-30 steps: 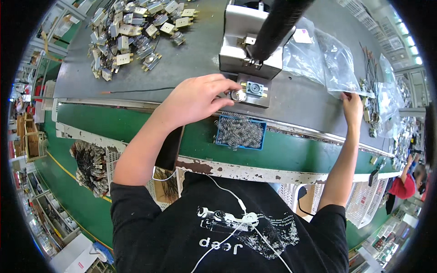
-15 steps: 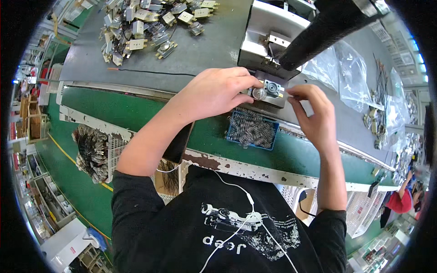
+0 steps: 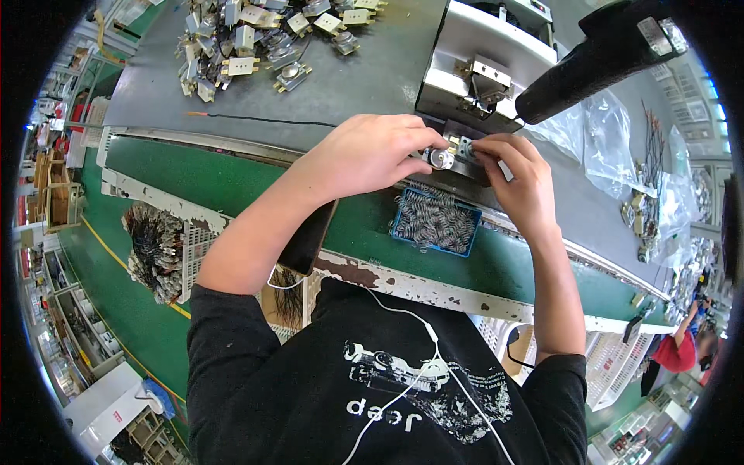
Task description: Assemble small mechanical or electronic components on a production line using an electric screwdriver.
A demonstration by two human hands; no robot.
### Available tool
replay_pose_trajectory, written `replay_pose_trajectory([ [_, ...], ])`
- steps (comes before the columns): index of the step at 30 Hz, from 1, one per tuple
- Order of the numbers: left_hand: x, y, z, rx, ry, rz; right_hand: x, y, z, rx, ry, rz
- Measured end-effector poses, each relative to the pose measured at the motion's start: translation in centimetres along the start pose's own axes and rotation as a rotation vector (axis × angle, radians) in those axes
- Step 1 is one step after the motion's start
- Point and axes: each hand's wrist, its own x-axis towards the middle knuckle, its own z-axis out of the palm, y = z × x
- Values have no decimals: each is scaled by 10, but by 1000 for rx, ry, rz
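My left hand point(image 3: 372, 151) reaches in from the left, thumb and forefinger closed on a small metal part with a round, shiny knob-like end point(image 3: 440, 159). Just right of that end, a small squarish metal piece with a round centre point(image 3: 465, 147) shows between my hands. My right hand point(image 3: 515, 174) has its fingertips pinched at the right side of this piece, hiding part of it. Both hands are over a dark metal block at the bench's front edge. Whether the two pieces are joined is too small to tell.
Behind my hands stands a metal fixture point(image 3: 480, 77). A black cylindrical tool point(image 3: 593, 70) slants over its right side. A blue tray of springs point(image 3: 436, 223) sits nearer me. Many similar metal parts point(image 3: 242, 66) are heaped far left; a black wire point(image 3: 263, 121) and plastic bags point(image 3: 608, 139) lie around.
My right hand has moved left and closed in on the squarish piece. The left hand holds nearly the same place. The black tool appears farther right, as the view shifted slightly.
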Motion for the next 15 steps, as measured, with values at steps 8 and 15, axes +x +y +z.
replay_pose_trajectory([
  [8,1,-2,2,-1,5,12,1,1,-3,0,-37,12],
  [15,2,-2,-4,12,17,8,3,-3,-36,59,446,-79],
])
